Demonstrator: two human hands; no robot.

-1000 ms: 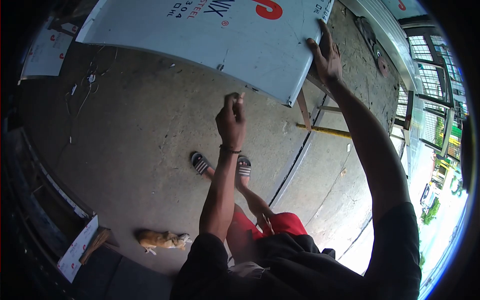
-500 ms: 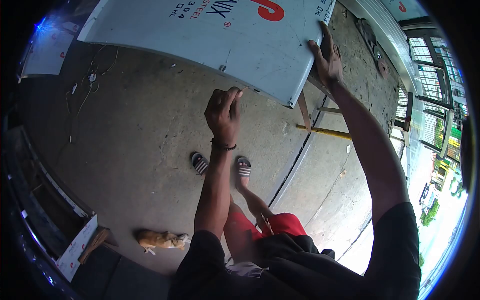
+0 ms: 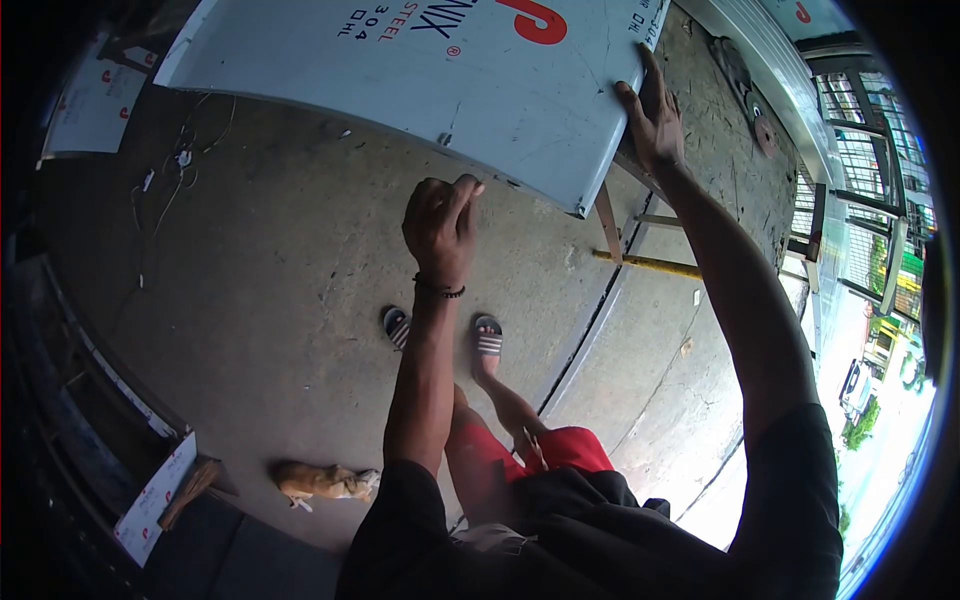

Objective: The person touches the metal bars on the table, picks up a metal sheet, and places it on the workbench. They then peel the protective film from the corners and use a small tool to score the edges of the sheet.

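Observation:
A large sheet-metal panel (image 3: 480, 95) with film printed "STEEL 304" spans the top of the head view, its near edge bent down. My left hand (image 3: 440, 228) is closed in a pinch just below that edge. Whatever its fingertips hold is too small to make out. Against the panel's right edge rests my right hand (image 3: 657, 125), thumb apart on the top face and fingers stretched along the side.
Right of the panel, a disc tool (image 3: 765, 133) lies on a worn surface. A yellow bar (image 3: 650, 264) runs beneath. Thin cords (image 3: 180, 170) trail over the floor at left. A brown dog (image 3: 325, 480) lies near a film-covered sheet (image 3: 155, 500).
My left hand has shifted slightly left, away from the panel's edge. My right hand stays in place. The bright blue flash at the upper left is gone.

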